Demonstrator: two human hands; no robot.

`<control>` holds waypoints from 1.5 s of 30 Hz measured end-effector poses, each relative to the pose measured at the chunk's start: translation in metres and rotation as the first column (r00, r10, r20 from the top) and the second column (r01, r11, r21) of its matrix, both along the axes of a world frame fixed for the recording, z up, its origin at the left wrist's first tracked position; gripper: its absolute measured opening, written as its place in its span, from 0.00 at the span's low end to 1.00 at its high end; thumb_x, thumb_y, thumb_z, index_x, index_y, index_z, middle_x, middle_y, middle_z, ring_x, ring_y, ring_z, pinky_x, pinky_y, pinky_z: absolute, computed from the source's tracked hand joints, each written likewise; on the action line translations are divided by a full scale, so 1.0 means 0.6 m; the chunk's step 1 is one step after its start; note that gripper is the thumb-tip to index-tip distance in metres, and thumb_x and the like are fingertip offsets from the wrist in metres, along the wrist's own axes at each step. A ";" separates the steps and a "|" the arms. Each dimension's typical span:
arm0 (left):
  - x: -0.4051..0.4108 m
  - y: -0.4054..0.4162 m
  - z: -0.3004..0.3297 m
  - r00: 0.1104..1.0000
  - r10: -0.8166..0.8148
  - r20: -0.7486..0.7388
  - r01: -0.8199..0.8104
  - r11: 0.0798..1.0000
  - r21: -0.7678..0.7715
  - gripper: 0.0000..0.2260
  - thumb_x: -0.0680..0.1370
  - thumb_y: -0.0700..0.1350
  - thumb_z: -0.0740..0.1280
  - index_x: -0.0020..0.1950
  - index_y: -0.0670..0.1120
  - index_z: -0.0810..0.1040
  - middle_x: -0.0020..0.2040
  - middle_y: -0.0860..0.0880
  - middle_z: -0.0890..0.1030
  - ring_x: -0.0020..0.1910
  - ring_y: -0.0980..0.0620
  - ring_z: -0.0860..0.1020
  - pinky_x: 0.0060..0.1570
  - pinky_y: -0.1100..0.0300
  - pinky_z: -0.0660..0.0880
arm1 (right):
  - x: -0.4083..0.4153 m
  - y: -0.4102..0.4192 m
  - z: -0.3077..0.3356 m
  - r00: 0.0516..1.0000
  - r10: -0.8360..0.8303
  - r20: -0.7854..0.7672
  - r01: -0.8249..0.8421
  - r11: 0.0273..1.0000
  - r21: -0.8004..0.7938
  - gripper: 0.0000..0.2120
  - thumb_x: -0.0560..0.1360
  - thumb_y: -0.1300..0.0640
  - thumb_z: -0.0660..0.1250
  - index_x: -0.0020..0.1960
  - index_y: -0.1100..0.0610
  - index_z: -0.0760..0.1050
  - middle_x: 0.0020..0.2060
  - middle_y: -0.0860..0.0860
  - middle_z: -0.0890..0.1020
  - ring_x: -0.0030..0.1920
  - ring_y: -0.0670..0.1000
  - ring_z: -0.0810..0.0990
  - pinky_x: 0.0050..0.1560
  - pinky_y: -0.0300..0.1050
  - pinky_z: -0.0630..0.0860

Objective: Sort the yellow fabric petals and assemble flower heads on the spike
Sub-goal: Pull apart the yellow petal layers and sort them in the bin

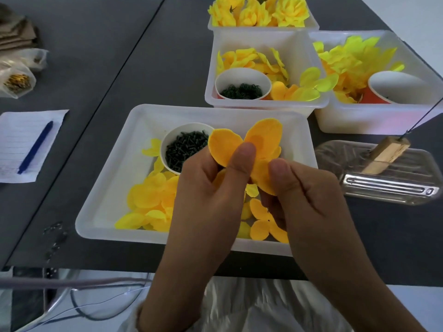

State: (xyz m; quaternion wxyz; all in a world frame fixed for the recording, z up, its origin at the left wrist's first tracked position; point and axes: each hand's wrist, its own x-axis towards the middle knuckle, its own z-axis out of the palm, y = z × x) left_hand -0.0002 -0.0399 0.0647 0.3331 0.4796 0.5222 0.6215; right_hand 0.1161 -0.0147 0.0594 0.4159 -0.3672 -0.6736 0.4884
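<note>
Both hands hold an orange-yellow fabric petal piece (pixel 259 140) above the near white tray (pixel 107 188). My left hand (pixel 211 197) pinches it with the thumb on its middle. My right hand (pixel 306 195) pinches its lower right lobe. Loose yellow petals (pixel 148 200) lie in the tray beside a white cup of small dark green parts (pixel 182 149). The thin wire spike (pixel 424 116) rises from a wooden block (pixel 383 156) at the right. Finished yellow flower heads (pixel 259 10) fill the far bin.
Two more white bins hold petals: a middle one (pixel 263 104) with a cup of dark rings (pixel 242 89), a right one (pixel 383 121) with an orange cup (pixel 395 89). The block sits on a clear plastic tray (pixel 388 185). Paper and blue pen (pixel 36 147) lie left.
</note>
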 end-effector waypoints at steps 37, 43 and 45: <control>0.018 -0.002 0.006 0.984 0.114 0.134 -0.101 0.990 -0.100 0.21 0.80 0.53 0.61 0.30 0.47 0.65 0.23 0.54 0.64 0.24 0.55 0.62 0.26 0.62 0.59 | 0.020 0.026 0.024 0.970 0.183 -0.157 -0.197 0.977 -0.081 0.19 0.75 0.46 0.57 0.30 0.53 0.75 0.22 0.45 0.66 0.24 0.47 0.61 0.26 0.44 0.58; 0.013 -0.013 0.001 0.854 0.355 -0.381 -0.355 0.932 0.074 0.17 0.81 0.51 0.59 0.32 0.54 0.63 0.25 0.54 0.66 0.25 0.59 0.66 0.27 0.70 0.60 | 0.009 0.017 0.028 0.993 0.097 0.071 -0.109 0.974 0.198 0.22 0.81 0.51 0.57 0.31 0.58 0.71 0.24 0.45 0.70 0.25 0.43 0.68 0.29 0.31 0.63; 0.019 -0.023 0.000 0.762 0.410 -0.501 -0.395 0.907 0.143 0.16 0.82 0.50 0.59 0.34 0.54 0.64 0.24 0.54 0.64 0.26 0.57 0.67 0.26 0.68 0.60 | 0.003 0.015 0.021 0.989 0.066 0.136 -0.085 0.987 0.138 0.23 0.81 0.49 0.57 0.30 0.60 0.70 0.23 0.50 0.68 0.25 0.45 0.66 0.28 0.37 0.62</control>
